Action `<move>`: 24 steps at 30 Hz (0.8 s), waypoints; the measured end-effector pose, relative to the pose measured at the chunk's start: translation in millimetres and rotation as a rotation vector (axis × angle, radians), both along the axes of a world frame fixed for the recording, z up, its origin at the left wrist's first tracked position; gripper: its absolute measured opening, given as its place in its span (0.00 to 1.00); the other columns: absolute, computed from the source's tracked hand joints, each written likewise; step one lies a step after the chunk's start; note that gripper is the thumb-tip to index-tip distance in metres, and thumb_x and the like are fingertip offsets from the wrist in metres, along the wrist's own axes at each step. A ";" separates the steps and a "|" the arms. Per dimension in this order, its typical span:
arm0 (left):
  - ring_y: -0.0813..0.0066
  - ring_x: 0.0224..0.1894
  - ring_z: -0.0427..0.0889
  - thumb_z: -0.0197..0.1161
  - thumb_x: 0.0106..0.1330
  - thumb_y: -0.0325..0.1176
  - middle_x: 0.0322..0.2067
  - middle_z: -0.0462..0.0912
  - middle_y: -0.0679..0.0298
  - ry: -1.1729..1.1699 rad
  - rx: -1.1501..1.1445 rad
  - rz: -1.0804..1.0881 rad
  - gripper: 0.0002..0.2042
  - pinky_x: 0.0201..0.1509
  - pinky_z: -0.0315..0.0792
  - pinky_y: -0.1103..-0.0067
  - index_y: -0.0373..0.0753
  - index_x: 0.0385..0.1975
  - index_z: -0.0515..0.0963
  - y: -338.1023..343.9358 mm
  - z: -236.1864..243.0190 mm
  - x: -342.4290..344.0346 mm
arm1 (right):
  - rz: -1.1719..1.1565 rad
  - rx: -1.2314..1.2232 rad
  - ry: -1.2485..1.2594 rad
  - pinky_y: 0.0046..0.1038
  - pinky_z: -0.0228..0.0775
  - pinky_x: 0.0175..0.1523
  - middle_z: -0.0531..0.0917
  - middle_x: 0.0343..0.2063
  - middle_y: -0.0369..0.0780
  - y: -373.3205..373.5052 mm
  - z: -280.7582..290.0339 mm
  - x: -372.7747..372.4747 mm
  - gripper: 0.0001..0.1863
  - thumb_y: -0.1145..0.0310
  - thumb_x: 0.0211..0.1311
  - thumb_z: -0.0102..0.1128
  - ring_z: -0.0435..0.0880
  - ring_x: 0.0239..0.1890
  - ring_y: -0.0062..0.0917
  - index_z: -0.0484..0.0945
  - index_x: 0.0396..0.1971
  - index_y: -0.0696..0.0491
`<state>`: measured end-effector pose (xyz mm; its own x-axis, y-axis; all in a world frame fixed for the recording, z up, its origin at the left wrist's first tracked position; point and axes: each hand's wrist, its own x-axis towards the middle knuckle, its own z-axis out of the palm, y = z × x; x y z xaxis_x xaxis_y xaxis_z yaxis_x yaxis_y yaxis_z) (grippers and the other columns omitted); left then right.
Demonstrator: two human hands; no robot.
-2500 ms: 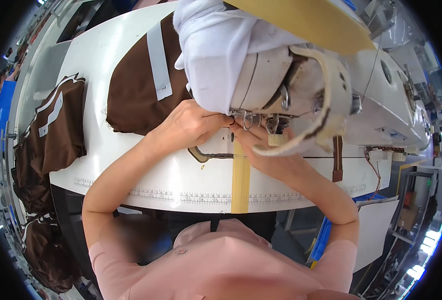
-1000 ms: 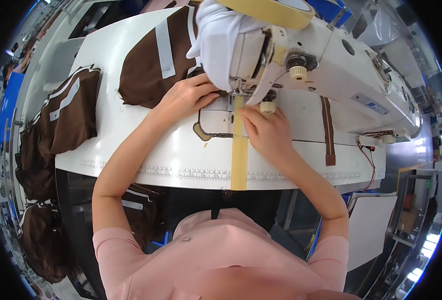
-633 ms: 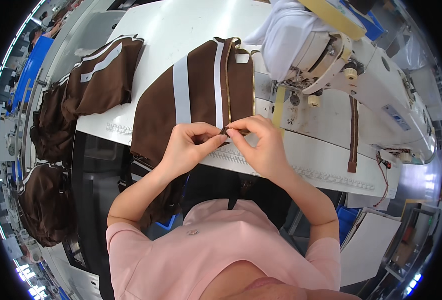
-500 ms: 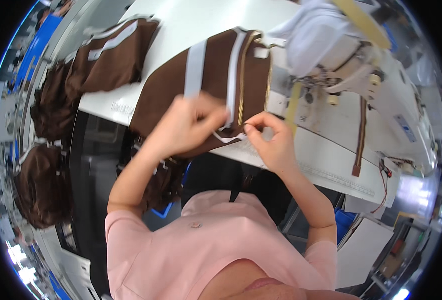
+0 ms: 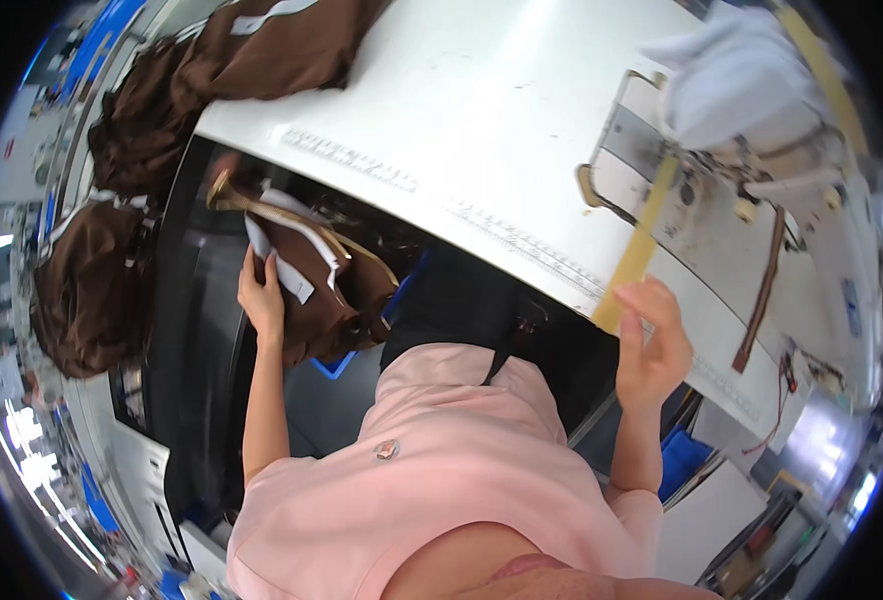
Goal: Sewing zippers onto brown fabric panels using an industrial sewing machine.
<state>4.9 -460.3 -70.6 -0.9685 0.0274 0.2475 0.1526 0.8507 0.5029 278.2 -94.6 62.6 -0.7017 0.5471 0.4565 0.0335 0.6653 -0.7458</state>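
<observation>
My left hand [image 5: 262, 297] is below the table's front left edge, its fingers closed on a brown fabric piece [image 5: 307, 318] with white strips and a gold-toothed zipper [image 5: 292, 216]. That piece hangs among other brown cloth, and its lower part is partly hidden. By the front edge of the white table [image 5: 482, 130], my right hand [image 5: 654, 345] is raised with fingers loosely bent and thumb apart. Nothing shows in it. Its fingertips are beside the lower end of a yellow strip [image 5: 634, 268]; whether they touch it I cannot tell.
A sewing machine draped in white cloth [image 5: 752, 85] stands at the right. A brown zipper strip [image 5: 762, 300] lies near it. Brown fabric pieces [image 5: 272, 50] are heaped at the far left, with another brown bundle [image 5: 92, 285] below them. A ruler scale [image 5: 352, 160] runs along the table edge.
The brown zippered piece has left the tabletop and is now below its left edge with my left hand. My right hand has let go of it and moved right, beside the yellow strip.
</observation>
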 end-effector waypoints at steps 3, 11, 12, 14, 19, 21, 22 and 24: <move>0.37 0.54 0.70 0.62 0.61 0.48 0.61 0.60 0.45 -0.128 -0.393 0.104 0.35 0.56 0.68 0.61 0.49 0.67 0.55 -47.5 -91.4 -15.7 | -0.238 0.010 0.008 0.35 0.70 0.52 0.83 0.32 0.40 29.8 1.1 24.9 0.06 0.79 0.54 0.61 0.81 0.38 0.35 0.80 0.33 0.56; 0.66 0.41 0.84 0.65 0.60 0.42 0.36 0.85 0.56 -0.973 -0.375 -0.896 0.18 0.48 0.74 0.74 0.37 0.46 0.79 83.4 -10.5 0.6 | -0.964 0.141 -0.502 0.34 0.67 0.37 0.78 0.24 0.40 118.2 -33.3 130.5 0.11 0.65 0.58 0.62 0.75 0.32 0.32 0.76 0.34 0.56; 0.66 0.41 0.84 0.64 0.62 0.40 0.35 0.85 0.56 -1.079 -0.243 -1.106 0.17 0.47 0.75 0.76 0.36 0.46 0.79 125.6 36.3 18.4 | -0.943 0.091 -0.468 0.34 0.67 0.35 0.76 0.21 0.40 120.7 -30.3 129.4 0.10 0.65 0.57 0.63 0.75 0.28 0.32 0.76 0.30 0.57; 0.69 0.41 0.84 0.60 0.65 0.36 0.36 0.85 0.57 -1.192 -0.099 -1.574 0.14 0.47 0.75 0.77 0.34 0.46 0.79 208.4 105.5 57.8 | -0.887 0.022 -0.461 0.34 0.67 0.34 0.75 0.20 0.40 115.7 -24.9 126.0 0.10 0.66 0.57 0.63 0.74 0.27 0.33 0.76 0.29 0.57; 0.65 0.53 0.76 0.46 0.71 0.52 0.52 0.75 0.52 -1.897 0.522 -1.312 0.29 0.58 0.69 0.72 0.31 0.58 0.66 340.5 128.7 145.2 | -0.416 -0.401 -0.242 0.21 0.62 0.27 0.73 0.16 0.34 49.9 10.2 89.9 0.07 0.71 0.60 0.60 0.71 0.20 0.16 0.74 0.27 0.58; 0.69 0.44 0.79 0.45 0.73 0.46 0.47 0.78 0.53 -2.304 0.698 -0.926 0.23 0.45 0.76 0.76 0.31 0.56 0.67 388.8 125.7 162.7 | -0.076 -0.784 -0.164 0.16 0.59 0.22 0.73 0.17 0.31 18.8 14.3 92.4 0.05 0.72 0.66 0.55 0.69 0.16 0.11 0.71 0.34 0.56; 0.69 0.44 0.79 0.45 0.73 0.46 0.47 0.78 0.53 -2.304 0.696 -0.935 0.23 0.45 0.76 0.76 0.31 0.56 0.67 406.2 115.7 165.7 | 0.069 -1.053 -0.130 0.17 0.61 0.23 0.73 0.17 0.32 4.4 13.9 96.2 0.04 0.72 0.66 0.54 0.71 0.18 0.12 0.70 0.35 0.56; 0.79 0.27 0.74 0.43 0.74 0.42 0.37 0.79 0.59 -2.377 0.899 -0.750 0.18 0.25 0.70 0.84 0.35 0.54 0.68 428.3 95.7 166.2 | 0.361 -0.922 -0.220 0.18 0.65 0.26 0.77 0.21 0.35 -8.9 5.9 97.5 0.05 0.71 0.66 0.55 0.75 0.21 0.13 0.72 0.35 0.56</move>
